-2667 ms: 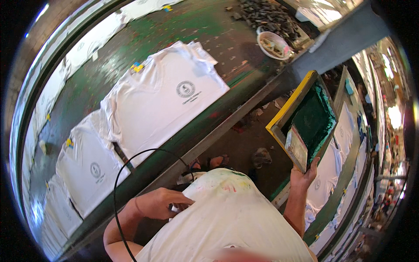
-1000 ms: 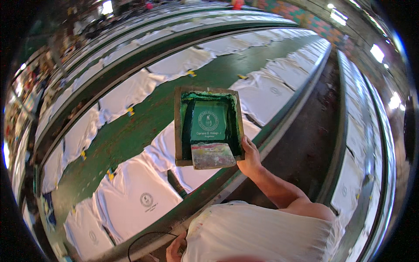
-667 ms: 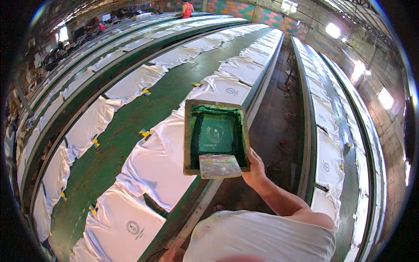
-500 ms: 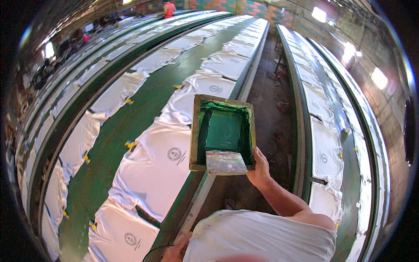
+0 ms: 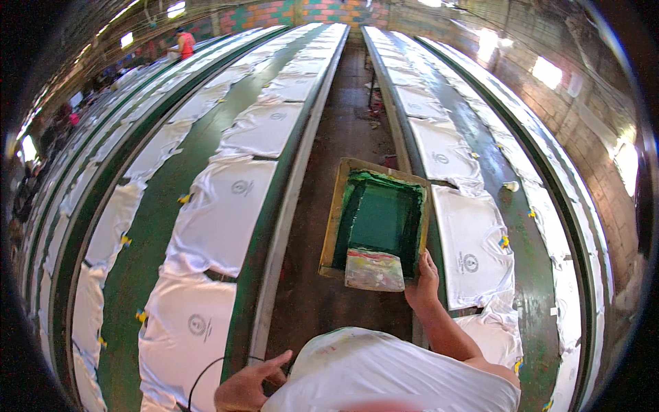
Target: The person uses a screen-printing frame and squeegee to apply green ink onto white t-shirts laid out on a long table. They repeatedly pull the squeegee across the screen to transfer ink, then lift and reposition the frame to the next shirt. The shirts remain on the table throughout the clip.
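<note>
My right hand [image 5: 423, 283] grips the lower right edge of a screen printing frame [image 5: 334, 223], which is held up over the aisle. Its wooden sides are stained, and the mesh inside is dark green with a faint design. A paint-smeared squeegee [image 5: 374, 270] rests inside against the frame's near side. Low by my waist, my left hand [image 5: 248, 386] holds nothing visible, its fingers apart. A thin black cable [image 5: 200, 376] curves beside it. Closest to the left hand is a white T-shirt [image 5: 182, 309] with a round dark print, lying flat on the left table.
Long green tables [image 5: 264, 275] run away on both sides of a dark aisle [image 5: 336, 117], lined with white T-shirts. Small yellow-and-blue pieces [image 5: 141, 316] sit beside several shirts. A white round object [image 5: 511, 186] stands on the right table. A person in red [image 5: 185, 44] is far left.
The view has swung right, toward the aisle and right-hand table. The screen frame has moved from beside the left table to over the aisle. My left hand shows more fully.
</note>
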`<action>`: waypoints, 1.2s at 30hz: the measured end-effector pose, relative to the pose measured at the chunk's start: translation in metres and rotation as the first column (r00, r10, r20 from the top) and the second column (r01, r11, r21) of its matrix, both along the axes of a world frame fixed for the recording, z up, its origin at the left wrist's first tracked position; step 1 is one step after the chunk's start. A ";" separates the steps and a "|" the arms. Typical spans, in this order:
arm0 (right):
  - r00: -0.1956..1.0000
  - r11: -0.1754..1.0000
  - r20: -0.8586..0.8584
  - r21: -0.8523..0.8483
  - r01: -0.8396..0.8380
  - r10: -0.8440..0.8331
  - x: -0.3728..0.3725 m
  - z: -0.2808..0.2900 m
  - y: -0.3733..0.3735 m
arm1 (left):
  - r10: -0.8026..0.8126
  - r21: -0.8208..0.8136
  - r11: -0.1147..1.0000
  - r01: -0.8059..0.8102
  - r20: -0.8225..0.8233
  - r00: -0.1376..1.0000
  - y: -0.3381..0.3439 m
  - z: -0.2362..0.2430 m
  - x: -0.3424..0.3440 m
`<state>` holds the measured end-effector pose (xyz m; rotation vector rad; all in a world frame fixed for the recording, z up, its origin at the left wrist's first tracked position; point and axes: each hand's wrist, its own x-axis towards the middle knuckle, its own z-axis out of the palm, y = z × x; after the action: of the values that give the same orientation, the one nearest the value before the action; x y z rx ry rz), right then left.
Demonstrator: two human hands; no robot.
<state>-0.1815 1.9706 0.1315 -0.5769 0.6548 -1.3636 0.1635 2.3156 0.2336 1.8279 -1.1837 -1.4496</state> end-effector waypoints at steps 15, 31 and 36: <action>0.970 0.970 0.010 -0.025 0.242 -0.242 -0.044 0.015 -0.183 | -0.325 -0.979 -0.145 0.142 0.183 0.928 -0.406 0.072 0.149; 0.939 0.938 0.014 -0.038 0.345 -0.345 0.002 0.048 -0.458 | -0.666 -0.884 0.320 0.341 0.045 0.744 -0.894 0.259 0.181; 0.964 0.965 -0.021 0.001 0.264 -0.264 0.001 0.030 -0.549 | -0.562 -0.822 0.506 0.262 -0.083 0.823 -0.965 0.222 0.223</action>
<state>-0.1802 1.4215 0.1616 -0.5140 0.7717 -1.6064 0.3863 1.3511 0.4558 0.6476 -1.7789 -1.0948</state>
